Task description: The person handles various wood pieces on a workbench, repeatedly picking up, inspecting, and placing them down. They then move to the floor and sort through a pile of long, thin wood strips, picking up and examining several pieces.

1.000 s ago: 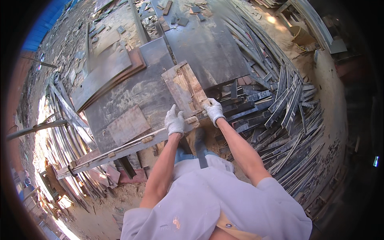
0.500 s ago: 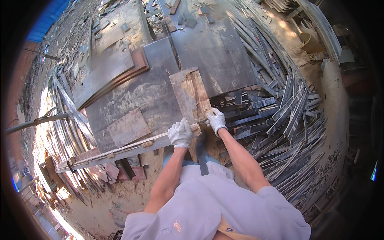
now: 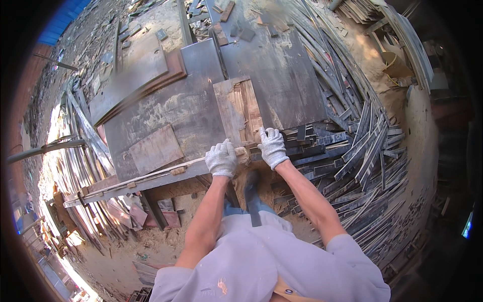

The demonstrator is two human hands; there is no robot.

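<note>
A narrow plywood board [image 3: 248,108], its face torn and splintered, lies lengthwise away from me on the dark worktable [image 3: 193,108]. My left hand [image 3: 221,158], in a whitish knit glove, is closed at the board's near left corner, just over the wooden rail along the table's front. The exact grip of its fingertips is hidden. On the board's near right corner is my right hand [image 3: 272,147], gloved alike, the index finger along the edge and the others curled. Between the hands, the rail's wooden end block [image 3: 243,155] shows.
A smaller plywood piece [image 3: 156,148] lies left on the table, stacked sheets [image 3: 133,85] behind it. Heaped wood strips [image 3: 347,151] crowd the right side; long strips [image 3: 83,166] lean at the left. The front rail [image 3: 146,183] runs leftward. Scraps [image 3: 246,34] lie at the far end.
The board has slid slightly away from me. My left hand has shifted a little left and up, and my right hand has moved slightly farther along the board's right edge.
</note>
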